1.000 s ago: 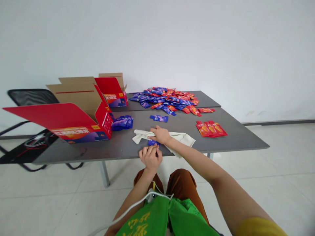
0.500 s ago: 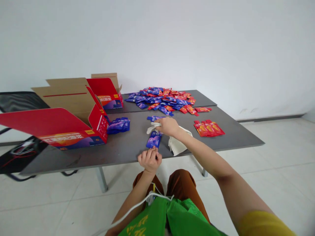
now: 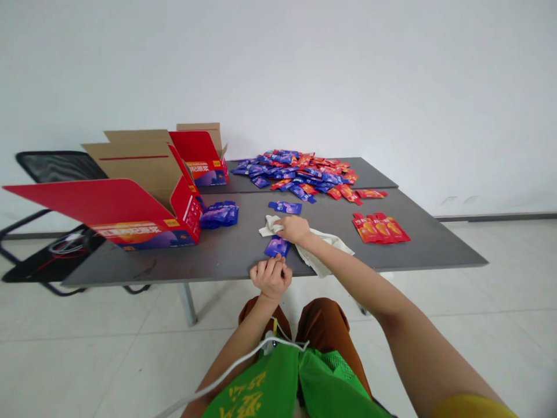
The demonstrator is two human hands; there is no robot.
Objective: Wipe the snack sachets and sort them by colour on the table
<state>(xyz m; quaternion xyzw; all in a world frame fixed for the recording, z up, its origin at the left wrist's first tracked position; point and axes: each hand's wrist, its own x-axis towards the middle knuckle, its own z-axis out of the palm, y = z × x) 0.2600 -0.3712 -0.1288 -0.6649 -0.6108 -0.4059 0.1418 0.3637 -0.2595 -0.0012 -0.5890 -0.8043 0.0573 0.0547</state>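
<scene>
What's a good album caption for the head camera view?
Right hand presses white cloth over a blue pouch; left hand steadies its near end.

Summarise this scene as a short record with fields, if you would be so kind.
left hand: fingers curled at near end of blue sachet
right hand: gripping white cloth over that sachet's far end
red sachets: grouped on right of table
blue bundle: beside the nearest open carton
mixed pile: red and blue, near the wall
</scene>
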